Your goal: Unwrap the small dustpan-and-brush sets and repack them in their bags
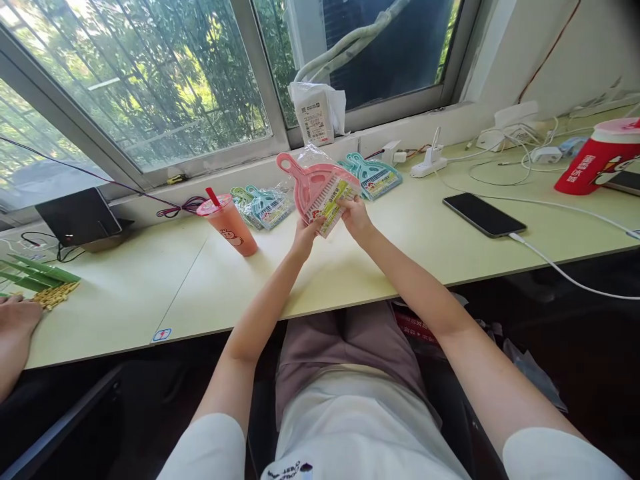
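A pink mini dustpan-and-brush set [314, 188] in clear wrapping, with a yellow label, is held up over the pale desk [380, 260]. My left hand [306, 237] grips its lower left edge, fingers closed. Pinching the lower right edge by the label is my right hand [354, 215]. Behind lie teal sets of the same kind, one pile [265, 205] to the left and one set [373, 175] to the right.
A pink drink cup with a straw [230, 224] stands left of my hands. A phone on a cable [484, 215], a red cup [599, 159], chargers and a white bag [316, 113] sit right and behind. Another person's hand [16, 319] rests at far left by green sticks.
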The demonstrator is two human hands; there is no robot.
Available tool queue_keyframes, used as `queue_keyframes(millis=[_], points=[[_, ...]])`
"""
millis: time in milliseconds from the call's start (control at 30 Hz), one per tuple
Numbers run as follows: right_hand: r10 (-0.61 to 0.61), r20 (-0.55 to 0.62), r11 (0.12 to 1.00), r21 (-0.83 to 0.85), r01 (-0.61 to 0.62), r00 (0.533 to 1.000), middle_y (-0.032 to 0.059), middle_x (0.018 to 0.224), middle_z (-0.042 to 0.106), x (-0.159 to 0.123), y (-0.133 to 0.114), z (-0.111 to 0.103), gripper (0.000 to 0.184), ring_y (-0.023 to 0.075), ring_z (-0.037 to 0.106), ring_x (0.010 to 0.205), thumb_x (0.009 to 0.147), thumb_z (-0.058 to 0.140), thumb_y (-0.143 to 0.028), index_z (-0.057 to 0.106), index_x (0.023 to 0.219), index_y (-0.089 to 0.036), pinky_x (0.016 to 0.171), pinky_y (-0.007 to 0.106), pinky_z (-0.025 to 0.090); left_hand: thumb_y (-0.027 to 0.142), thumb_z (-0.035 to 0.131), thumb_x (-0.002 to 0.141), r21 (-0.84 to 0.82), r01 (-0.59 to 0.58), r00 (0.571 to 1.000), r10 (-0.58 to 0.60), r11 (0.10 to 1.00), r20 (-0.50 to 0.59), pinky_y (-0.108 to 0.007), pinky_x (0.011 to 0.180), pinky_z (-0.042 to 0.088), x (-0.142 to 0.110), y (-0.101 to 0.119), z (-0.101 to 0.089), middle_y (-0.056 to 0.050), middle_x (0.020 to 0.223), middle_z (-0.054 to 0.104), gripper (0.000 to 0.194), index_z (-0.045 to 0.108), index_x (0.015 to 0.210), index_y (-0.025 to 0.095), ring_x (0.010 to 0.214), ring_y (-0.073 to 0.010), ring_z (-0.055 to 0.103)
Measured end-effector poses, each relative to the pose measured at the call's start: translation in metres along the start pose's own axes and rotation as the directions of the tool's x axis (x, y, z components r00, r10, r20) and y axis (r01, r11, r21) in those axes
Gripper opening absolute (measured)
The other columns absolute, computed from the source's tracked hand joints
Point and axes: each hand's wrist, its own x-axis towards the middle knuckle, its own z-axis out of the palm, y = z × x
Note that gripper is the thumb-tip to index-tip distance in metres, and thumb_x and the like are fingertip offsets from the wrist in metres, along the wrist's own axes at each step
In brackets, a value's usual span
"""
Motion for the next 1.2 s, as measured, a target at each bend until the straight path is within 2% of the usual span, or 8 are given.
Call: queue_keyframes(millis=[267, 367, 433, 533, 700, 833, 967, 1200], points=[[-0.043, -0.021, 0.997, -0.069, 0.041, 0.999, 0.001, 0.107, 0.074, -0.003, 0.002, 0.0, 0.039, 0.0204, 0.07, 0.111, 0.069, 0.069, -0.006, 0.06, 0.102, -0.025, 0.1, 0.039, 0.06, 0.04, 0.084, 0.069, -0.054, 0.002, 0.999, 0.0, 0.999, 0.035, -0.038, 0.102, 0.055, -0.002, -0.002, 0.003, -0.008, 0.128, 0.072, 0.056, 0.066, 0.119, 0.02, 0.127, -0.0298, 0.065], [-0.076, -0.068, 0.992, -0.105, 0.069, 0.995, -0.0006, 0.102, 0.074, 0.001, 0.003, -0.003, 0.041, 0.0196, 0.072, 0.106, 0.07, 0.068, -0.008, 0.063, 0.107, -0.025, 0.096, 0.036, 0.061, 0.047, 0.086, 0.069, -0.022, 0.123, 0.976, -0.117, 0.992, 0.186, -0.045, 0.105, 0.052, -0.008, -0.009, 0.007, -0.012, 0.135, 0.069, 0.069, 0.062, 0.129, 0.021, 0.125, -0.0333, 0.066], [-0.083, -0.098, 0.992, -0.105, 0.073, 0.992, -0.0022, 0.096, 0.074, 0.005, 0.003, -0.005, 0.041, 0.0184, 0.073, 0.102, 0.071, 0.066, -0.009, 0.064, 0.108, -0.026, 0.094, 0.034, 0.061, 0.05, 0.087, 0.07, 0.039, 0.2, 0.925, -0.202, 0.979, 0.32, -0.049, 0.109, 0.048, -0.011, -0.015, 0.009, -0.016, 0.139, 0.066, 0.072, 0.062, 0.132, 0.022, 0.128, -0.0354, 0.064], [-0.093, -0.099, 0.992, -0.098, 0.084, 0.991, -0.003, 0.095, 0.074, 0.01, 0.002, -0.008, 0.041, 0.0171, 0.073, 0.1, 0.072, 0.067, -0.008, 0.065, 0.109, -0.027, 0.095, 0.033, 0.061, 0.05, 0.09, 0.067, 0.069, 0.21, 0.894, -0.22, 0.975, 0.389, -0.05, 0.113, 0.043, -0.011, -0.018, 0.009, -0.016, 0.143, 0.064, 0.073, 0.065, 0.13, 0.024, 0.138, -0.0366, 0.056], [-0.114, -0.08, 0.989, -0.1, 0.106, 0.99, -0.0007, 0.105, 0.075, 0.009, 0.002, -0.009, 0.042, 0.0174, 0.073, 0.103, 0.074, 0.067, -0.012, 0.063, 0.113, -0.026, 0.097, 0.035, 0.061, 0.057, 0.079, 0.078, -0.146, 0.038, 0.99, -0.017, 0.988, 0.142, -0.041, 0.108, 0.05, -0.002, -0.004, 0.002, -0.01, 0.146, 0.061, 0.061, 0.065, 0.127, 0.024, 0.141, -0.032, 0.054], [-0.102, -0.09, 0.989, -0.115, 0.091, 0.991, -0.0007, 0.106, 0.074, 0.003, 0.006, -0.006, 0.045, 0.0174, 0.072, 0.104, 0.075, 0.066, -0.012, 0.063, 0.117, -0.027, 0.097, 0.036, 0.061, 0.045, 0.076, 0.08, -0.174, -0.031, 0.998, 0.021, 0.984, -0.057, -0.034, 0.097, 0.055, 0.003, 0.0, -0.002, -0.009, 0.127, 0.071, 0.046, 0.066, 0.118, 0.021, 0.125, -0.027, 0.065], [-0.083, -0.066, 0.985, -0.154, 0.072, 0.994, -0.0008, 0.103, 0.074, -0.001, 0.01, -0.007, 0.041, 0.018, 0.072, 0.102, 0.076, 0.067, -0.015, 0.063, 0.115, -0.027, 0.095, 0.037, 0.062, 0.03, 0.081, 0.07, -0.096, 0.016, 0.998, -0.022, 0.995, -0.054, -0.033, 0.089, 0.057, 0.004, -0.01, -0.001, -0.008, 0.115, 0.075, 0.046, 0.066, 0.112, 0.019, 0.113, -0.0263, 0.07], [-0.077, -0.107, 0.99, -0.129, 0.063, 0.991, -0.0029, 0.091, 0.071, 0.0, 0.011, -0.009, 0.031, 0.0145, 0.071, 0.093, 0.076, 0.059, -0.012, 0.062, 0.104, -0.025, 0.095, 0.034, 0.061, 0.032, 0.082, 0.07, -0.045, 0.0, 0.999, -0.001, 0.999, -0.033, -0.033, 0.084, 0.059, 0.005, -0.015, -0.004, -0.01, 0.12, 0.073, 0.053, 0.061, 0.117, 0.019, 0.113, -0.0275, 0.069]])
